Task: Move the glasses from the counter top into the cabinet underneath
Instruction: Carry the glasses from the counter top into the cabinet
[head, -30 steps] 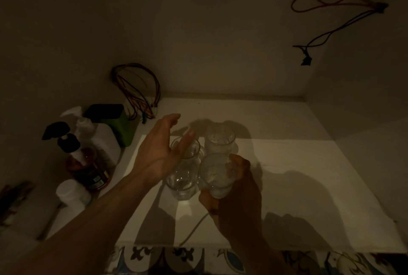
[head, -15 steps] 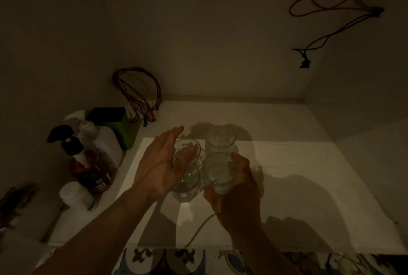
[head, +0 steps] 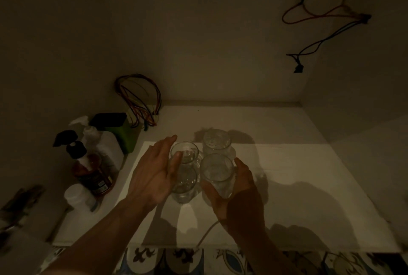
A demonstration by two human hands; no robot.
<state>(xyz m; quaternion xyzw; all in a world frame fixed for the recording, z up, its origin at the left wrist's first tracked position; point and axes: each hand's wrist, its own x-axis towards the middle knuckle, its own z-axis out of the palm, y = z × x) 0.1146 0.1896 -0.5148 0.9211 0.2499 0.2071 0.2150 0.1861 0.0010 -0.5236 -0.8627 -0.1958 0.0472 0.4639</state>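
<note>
Three clear glasses stand close together on the pale cabinet floor [head: 298,182] in dim light. My left hand [head: 152,177] lies flat against the left side of the left glass [head: 187,177], fingers apart, thumb touching the glass wall. My right hand [head: 240,197] wraps the front right glass [head: 217,171] from the right and below. That glass touches the left glass; its base is hidden by my palm, so I cannot tell whether it rests on the floor. The third glass [head: 216,142] stands just behind, untouched.
Along the left wall stand a dark pump bottle [head: 88,171], a white spray bottle [head: 106,144], a green box [head: 120,131] and a small white jar [head: 79,197]. Coloured wires [head: 139,98] loop in the back left corner; more wires [head: 320,31] hang upper right. Patterned tiles [head: 176,261] lie below the front edge.
My left hand has loosened from around the left glass and flattened against its side. My right hand has brought its glass slightly down and against the other two.
</note>
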